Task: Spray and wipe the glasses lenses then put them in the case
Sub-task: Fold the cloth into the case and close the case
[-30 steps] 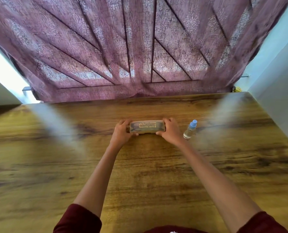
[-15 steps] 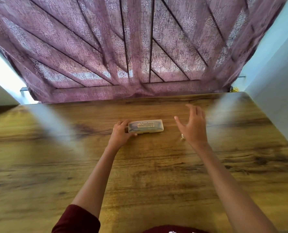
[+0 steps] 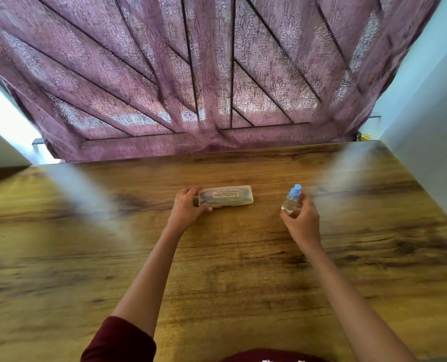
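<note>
Gripping the small clear spray bottle [image 3: 291, 202] in the right hand [image 3: 302, 222], fingers curled around its lower body, blue cap pointing up and away. It looks tilted slightly; whether its base touches the wooden surface [image 3: 230, 270] I cannot tell. Over on the other side, the left hand [image 3: 187, 209] is half closed on the near-left end of the glasses case [image 3: 226, 196], thumb under the front edge, fingers over the top corner.

Here is the key line-up: the case lies flat with its long axis running straight across, left to right, stretching from the left hand toward the right. A bare gap of surface sits between its free end and the bottle. The lid appears closed, with dark shapes showing through it, probably the glasses inside. So the case needs opening first, I'd judge, and the left hand is already on it, the right one busy with the bottle.
</note>
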